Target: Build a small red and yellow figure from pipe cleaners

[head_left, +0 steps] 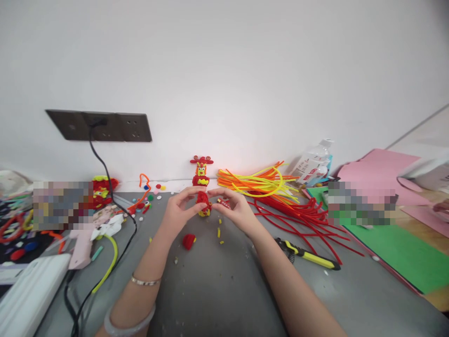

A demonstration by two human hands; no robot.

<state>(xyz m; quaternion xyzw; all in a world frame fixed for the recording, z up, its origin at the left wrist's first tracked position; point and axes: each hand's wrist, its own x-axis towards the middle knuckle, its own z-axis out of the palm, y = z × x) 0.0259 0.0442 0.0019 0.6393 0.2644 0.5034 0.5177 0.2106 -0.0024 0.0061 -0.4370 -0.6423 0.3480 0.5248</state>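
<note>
My left hand [184, 206] and my right hand [233, 208] face each other with curved fingers. Between their fingertips is a fuzzy red piece with a yellow lower edge [202, 200], apparently made of pipe cleaner. Just behind it stands a red and yellow pipe-cleaner figure [201, 172] with a wide hat, against the wall. Whether the held piece is joined to the figure is hidden by my fingers. A small red item with pale marks [223, 202] shows by my right thumb. On the table below lies a red fuzzy lump [188, 241] with a yellow edge.
Yellow, orange and red pipe cleaners [259, 180] lie behind and right, near yellow-handled pliers [312, 257] and a plastic bottle [314, 161]. Green paper [389, 248] covers the right side. Leftward are a pink glue gun [81, 245], a black cord [131, 234] and a white case [35, 295].
</note>
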